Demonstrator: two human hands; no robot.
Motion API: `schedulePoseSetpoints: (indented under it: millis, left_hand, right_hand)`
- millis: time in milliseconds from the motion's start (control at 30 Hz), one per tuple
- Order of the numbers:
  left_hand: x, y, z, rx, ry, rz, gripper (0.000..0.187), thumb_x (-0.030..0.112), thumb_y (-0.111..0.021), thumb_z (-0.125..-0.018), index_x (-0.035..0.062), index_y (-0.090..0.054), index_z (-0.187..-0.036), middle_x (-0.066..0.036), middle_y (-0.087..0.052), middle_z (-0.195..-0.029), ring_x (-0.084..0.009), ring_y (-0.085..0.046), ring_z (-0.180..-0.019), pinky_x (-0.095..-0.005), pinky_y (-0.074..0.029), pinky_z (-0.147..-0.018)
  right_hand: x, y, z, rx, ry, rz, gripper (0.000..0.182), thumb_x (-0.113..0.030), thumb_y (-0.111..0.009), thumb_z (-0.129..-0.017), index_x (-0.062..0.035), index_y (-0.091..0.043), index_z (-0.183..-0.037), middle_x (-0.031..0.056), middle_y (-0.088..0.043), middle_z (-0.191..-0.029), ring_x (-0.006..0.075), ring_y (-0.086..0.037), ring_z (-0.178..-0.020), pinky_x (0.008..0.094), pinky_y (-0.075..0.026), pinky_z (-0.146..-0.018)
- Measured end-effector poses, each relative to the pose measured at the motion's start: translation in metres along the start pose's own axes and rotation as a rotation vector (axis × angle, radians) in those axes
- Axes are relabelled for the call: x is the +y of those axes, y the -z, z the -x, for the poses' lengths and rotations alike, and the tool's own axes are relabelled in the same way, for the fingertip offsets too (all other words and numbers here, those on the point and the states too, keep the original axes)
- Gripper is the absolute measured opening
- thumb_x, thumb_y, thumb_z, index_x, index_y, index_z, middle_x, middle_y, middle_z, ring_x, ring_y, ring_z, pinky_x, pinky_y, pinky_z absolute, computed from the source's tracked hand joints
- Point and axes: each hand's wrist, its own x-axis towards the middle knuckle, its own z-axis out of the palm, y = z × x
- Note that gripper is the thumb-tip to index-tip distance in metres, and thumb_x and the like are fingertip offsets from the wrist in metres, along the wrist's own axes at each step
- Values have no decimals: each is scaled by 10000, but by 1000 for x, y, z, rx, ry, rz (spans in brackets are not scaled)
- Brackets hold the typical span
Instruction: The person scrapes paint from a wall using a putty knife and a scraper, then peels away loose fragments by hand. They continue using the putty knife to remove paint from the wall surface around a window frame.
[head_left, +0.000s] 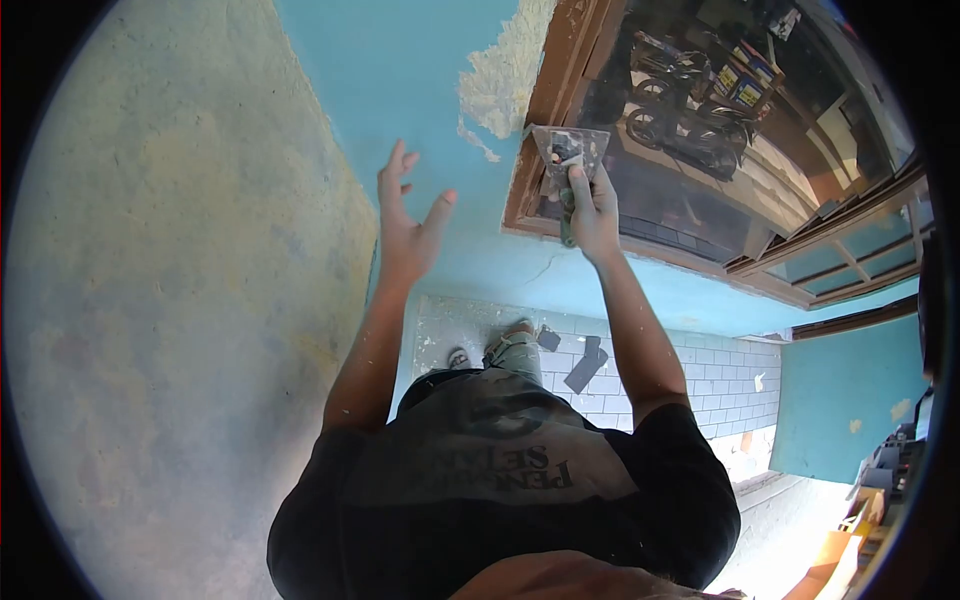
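Note:
My left hand [411, 225] is raised before the blue wall [400, 70], its fingers apart and holding nothing. In my right hand [594, 215] is a wide scraper [590, 143], gripped by its green handle [567, 220], with the blade upward. The blade overlaps the brown window frame [517, 190] and the glass in view; whether it touches them I cannot tell. A rough pale patch [500, 85] of bare plaster shows on the blue wall above and left of the scraper.
A mottled, unpainted wall [190, 300] fills the left side. Below, the tiled floor [710, 380] has dark flat pieces [587, 364] lying on it near my feet. The window glass [690, 130] reflects a motorcycle. Boxes and other items stand at the lower right.

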Motion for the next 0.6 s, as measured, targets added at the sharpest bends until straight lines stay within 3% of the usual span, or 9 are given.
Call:
schedulePoseSetpoints:
  millis: [67, 233, 300, 333, 400, 433, 500, 533, 600]
  left_hand:
    - [17, 11, -31, 39, -57, -4, 871, 315, -762, -905, 39, -298, -1589, -168, -490, -1439, -277, -481, -1332, -467, -397, -1078]
    - [54, 26, -104, 113, -294, -30, 847, 341, -762, -910, 60, -328, -1581, -160, -500, -1456, -284, -506, -1313, -475, -397, -1087]
    - [71, 26, -129, 108, -432, -75, 898, 446, -798, -879, 117, -359, -1590, -107, -504, -1523, -212, -477, -1389, -421, -359, -1153]
    - [82, 26, -138, 128, -427, -74, 898, 446, -798, -879, 117, -359, -1590, -107, -504, -1523, -212, -477, -1389, -421, -359, -1153]
    - [109, 22, -155, 108, -496, -110, 707, 305, -661, -919, 84, -431, -1549, -202, -590, -1363, -378, -519, -1299, -518, -356, -1134]
    - [114, 19, -165, 123, -485, -111, 707, 305, -661, -919, 84, -431, -1549, -202, -590, -1363, -378, -519, -1299, -518, -356, -1134]
    - [117, 11, -186, 84, -713, -298, 781, 203, -717, -890, 38, -358, -1564, -206, -570, -1333, -391, -506, -1281, -504, -356, -1131]
    - [119, 5, -193, 88, -698, -296, 781, 203, -717, -890, 38, -358, -1564, -206, -570, -1333, -391, -506, -1281, -504, -356, -1131]
    - [124, -8, -209, 87, -918, -457, 742, 264, -726, -891, 49, -417, -1531, -195, -515, -1404, -385, -453, -1344, -523, -339, -1134]
  right_hand:
    - [-7, 10, -26, -83, 351, 607, 267, -308, -574, -1066, -50, -638, -1072, 89, -672, -914, 175, -691, -777, 342, -536, -681]
    - [-42, 14, -69, -111, 711, 1113, 341, -407, -708, -946, -72, -645, -931, 100, -666, -866, 310, -683, -768, 417, -536, -664]
    - [-45, 16, -85, -108, 867, 1250, 415, -481, -731, -893, -81, -624, -869, 91, -658, -809, 319, -681, -744, 444, -540, -646]
    - [-40, 20, -90, -126, 880, 1254, 415, -481, -731, -893, -81, -624, -869, 91, -658, -809, 319, -681, -744, 444, -540, -646]
    - [-29, 24, -92, -96, 872, 1290, 421, -482, -725, -900, -76, -621, -857, 103, -655, -768, 313, -680, -720, 428, -540, -618]
    - [-31, 22, -92, -114, 909, 1307, 438, -492, -719, -901, -72, -614, -838, 112, -653, -730, 316, -682, -697, 418, -542, -603]
    - [-39, 15, -91, -145, 900, 1325, 442, -496, -714, -905, -69, -615, -841, 116, -665, -741, 321, -686, -701, 418, -543, -599]
    - [-41, 14, -89, -151, 890, 1340, 447, -500, -710, -909, -67, -617, -844, 119, -677, -753, 325, -690, -704, 418, -544, -595]
    - [-44, 14, -89, -150, 851, 1374, 454, -506, -705, -913, -63, -622, -856, 126, -684, -761, 333, -692, -707, 420, -544, -591]
